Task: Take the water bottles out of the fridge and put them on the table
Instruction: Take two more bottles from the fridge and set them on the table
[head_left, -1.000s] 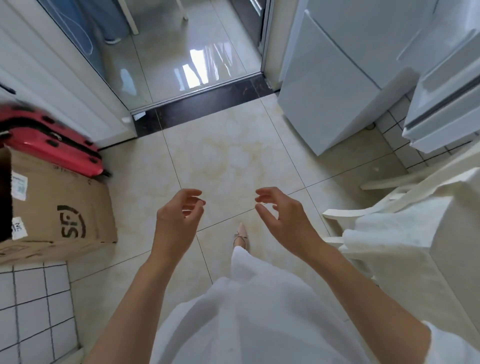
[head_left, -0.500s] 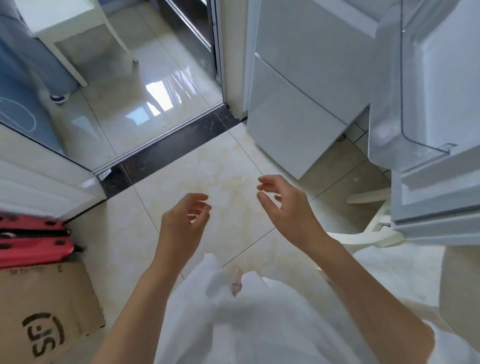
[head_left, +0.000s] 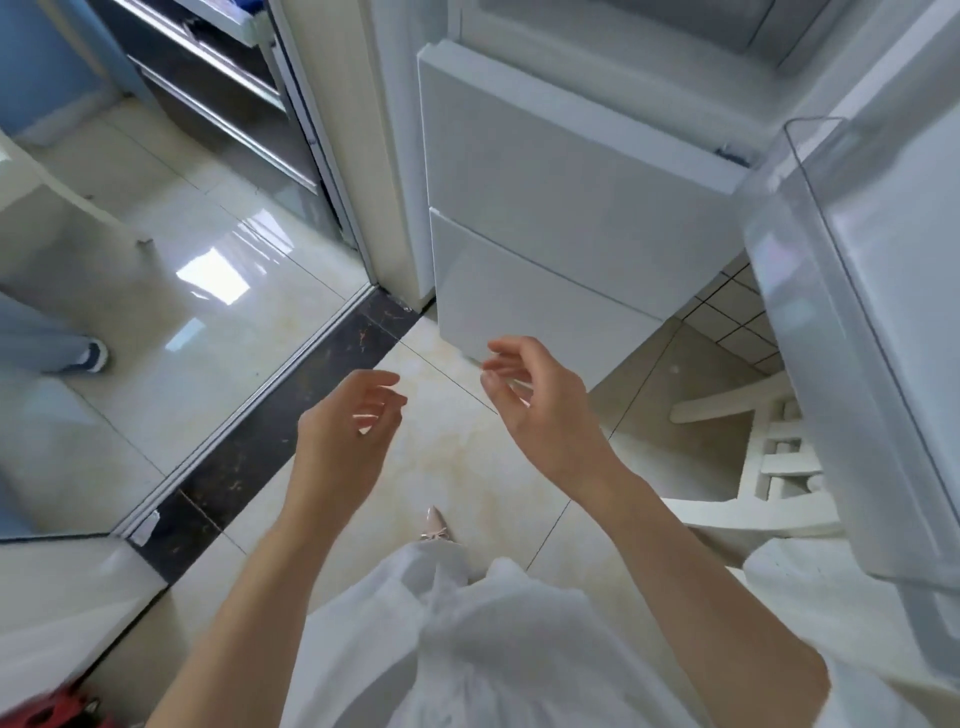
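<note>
Fingers loosely curled, my left hand (head_left: 345, 434) and right hand (head_left: 540, 410) hold nothing before the white fridge (head_left: 561, 208); each grip relaxed, wide.

There is a single view — a wide-angle camera worn on the person's head, looking steeply down and forward. It sits close above the two bare forearms, which reach in from the bottom edge, and the cream tiled floor (head_left: 457, 467) fills the middle ground. The tall white fridge (head_left: 561, 208) rises near the top edge, its open door (clear-shelved) (head_left: 857, 322) close along the right edge — straight lines bow toward the borders.
</note>
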